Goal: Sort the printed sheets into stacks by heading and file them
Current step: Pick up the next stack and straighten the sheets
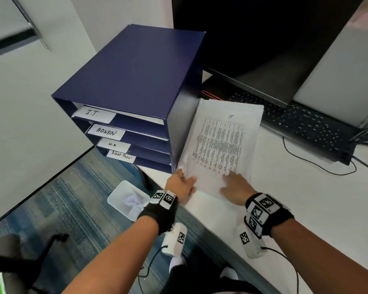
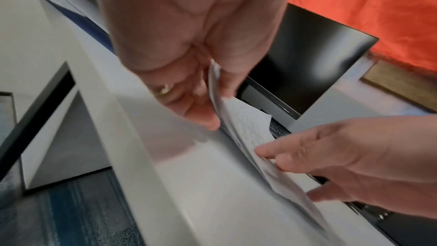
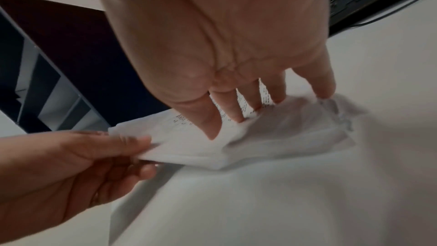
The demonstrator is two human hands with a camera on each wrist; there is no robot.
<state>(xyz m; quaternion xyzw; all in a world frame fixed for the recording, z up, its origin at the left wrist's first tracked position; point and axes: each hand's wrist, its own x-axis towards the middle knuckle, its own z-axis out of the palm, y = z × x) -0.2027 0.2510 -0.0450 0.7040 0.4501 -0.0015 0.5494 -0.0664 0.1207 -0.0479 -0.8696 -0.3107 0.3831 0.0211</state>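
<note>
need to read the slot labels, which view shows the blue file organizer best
The head view: the blue file organizer shows whole, labels I.T., ADMIN, H.R and Blank Paper legible. The right wrist view shows only dark shelf edges; the left wrist view a blurred blue strip.

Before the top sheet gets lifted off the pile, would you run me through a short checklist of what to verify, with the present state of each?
1. Left hand pinches the near left corner of the stack of printed sheets: ok.
2. Right hand fingers rest spread on the stack's near edge, steadying it: ok.
3. Only one sheet separated at the pinch: cannot tell; the left wrist view shows a few edges between thumb and fingers.
4. Top sheet's heading legible: not ok; a small mark above the text is too blurred to read.
5. Blue tray organizer beside the stack, labels I.T., ADMIN, H.R readable: ok.
6. Stack clear of the keyboard: not ok; its far edge overlaps it.
</note>
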